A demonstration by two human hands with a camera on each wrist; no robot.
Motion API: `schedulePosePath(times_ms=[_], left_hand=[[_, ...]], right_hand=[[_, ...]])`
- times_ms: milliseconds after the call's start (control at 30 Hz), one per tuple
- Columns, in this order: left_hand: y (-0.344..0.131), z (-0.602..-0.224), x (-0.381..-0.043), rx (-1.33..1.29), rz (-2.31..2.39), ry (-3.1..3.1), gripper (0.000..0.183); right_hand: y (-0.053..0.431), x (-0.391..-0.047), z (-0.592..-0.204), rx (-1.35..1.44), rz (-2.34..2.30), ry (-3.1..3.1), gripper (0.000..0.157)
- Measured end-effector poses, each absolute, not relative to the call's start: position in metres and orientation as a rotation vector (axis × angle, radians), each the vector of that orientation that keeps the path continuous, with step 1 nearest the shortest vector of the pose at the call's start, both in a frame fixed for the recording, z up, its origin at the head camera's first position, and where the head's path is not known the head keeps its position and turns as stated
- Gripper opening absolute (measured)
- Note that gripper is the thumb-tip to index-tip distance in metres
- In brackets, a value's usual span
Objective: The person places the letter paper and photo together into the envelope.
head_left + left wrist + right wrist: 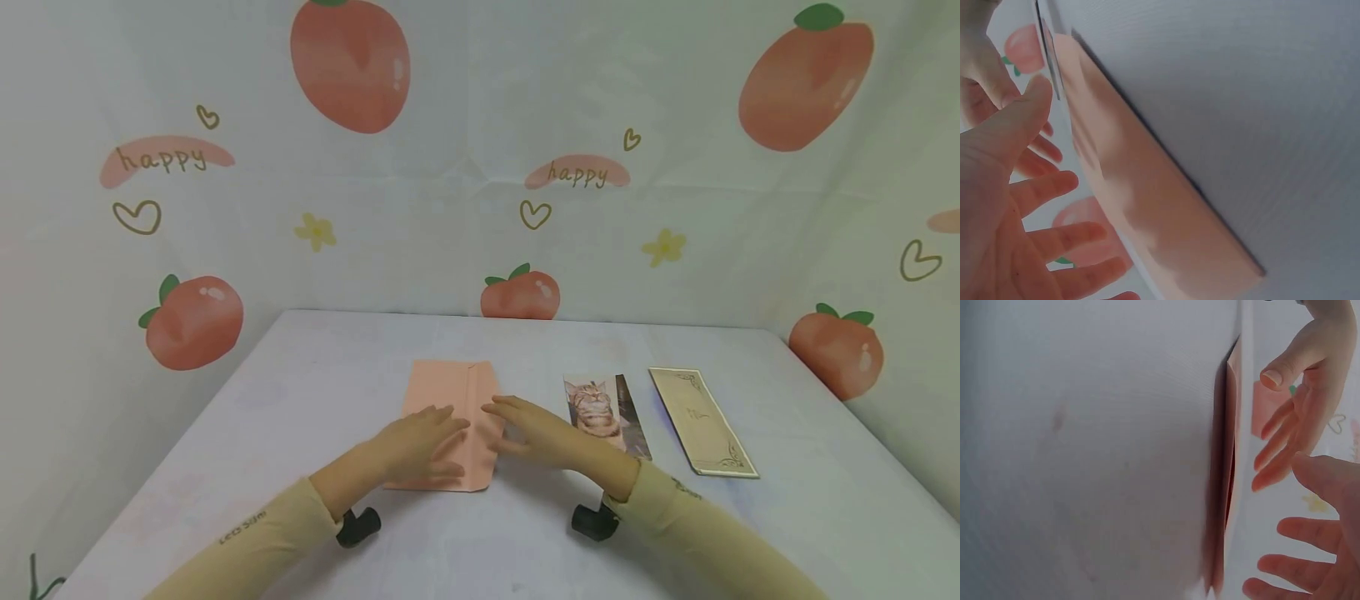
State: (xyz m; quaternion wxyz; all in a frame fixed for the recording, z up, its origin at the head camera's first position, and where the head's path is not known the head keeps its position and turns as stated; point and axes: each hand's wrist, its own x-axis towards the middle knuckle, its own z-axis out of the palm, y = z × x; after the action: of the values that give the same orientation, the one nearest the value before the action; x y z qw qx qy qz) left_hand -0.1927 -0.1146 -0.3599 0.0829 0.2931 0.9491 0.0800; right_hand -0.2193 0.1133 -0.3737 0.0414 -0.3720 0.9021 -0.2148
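A salmon-pink paper envelope point(442, 385) lies flat on the table, with a lengthwise seam and a flap along its right side. Over its lower middle hovers my left hand point(420, 442), fingers spread and holding nothing. My right hand point(538, 432) is at the envelope's right edge, its fingers extended and its grasp empty. Both wrist views show a gap between the hands and the envelope point(1122, 169). In the right wrist view the envelope point(1230, 431) appears edge-on, its flap edge slightly raised.
To the right of the envelope lies a photo card of a cat point(596, 408), partly covered by the right forearm. Farther right is a long beige card point(701, 425) with ornamental corners. A white patterned curtain point(450, 208) hangs behind the white table point(337, 358).
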Motion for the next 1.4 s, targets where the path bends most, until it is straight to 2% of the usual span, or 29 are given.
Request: schedulePosePath(times_ms=[433, 1400], left_hand=[[-0.116, -0.367, -0.191, 0.827, 0.295, 2.764, 0.066], [-0.112, -0.368, -0.188, 0.757, 0.226, 2.748, 0.075]], right_hand=[[0.102, -0.219, -0.377, -1.182, -0.559, 2.722, 0.051], [0.094, -0.216, -0.378, -1.011, -0.334, 2.693, 0.06]])
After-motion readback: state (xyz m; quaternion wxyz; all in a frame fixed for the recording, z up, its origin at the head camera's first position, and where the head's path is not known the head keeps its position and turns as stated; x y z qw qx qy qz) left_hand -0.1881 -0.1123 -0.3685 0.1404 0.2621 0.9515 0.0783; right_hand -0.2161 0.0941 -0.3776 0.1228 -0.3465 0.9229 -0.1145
